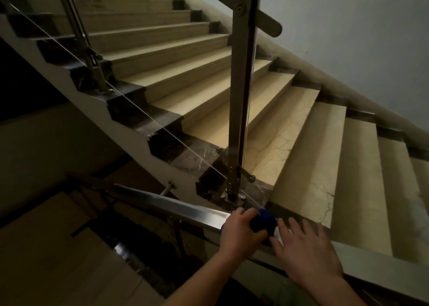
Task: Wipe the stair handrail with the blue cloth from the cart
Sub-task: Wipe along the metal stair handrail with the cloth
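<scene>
Knuckles up, the left hand (241, 233) curls its fingers and thumb round the blue cloth (264, 222) and holds it bunched against the top of the handrail (185, 207). Just to the right, the right hand (306, 252) lies released, its fingers straight and spread over the rail. I cannot tell whether it presses down or only steadies. A small pale patch shows between the two hands, too unclear to name.

The cloth sits near the foot of the metal post (240, 96), where the rail turns at the landing. From there the shiny bar runs away to the left and down over the lower flight (46, 247), while a nearer stretch passes under the right hand towards the right edge. Beyond the post, the beige steps (301, 143) climb to the far left beside a pale wall (348, 27). No cart is in view.

By the look of it, the wiping itself is in hand, with the cloth already fetched and set on the rail. Next, the left hand probably needs to keep the cloth wrapped firmly and slide it along the bar, most likely leftward down the long stretch. The right hand would have to lift clear if the stroke goes its way.
</scene>
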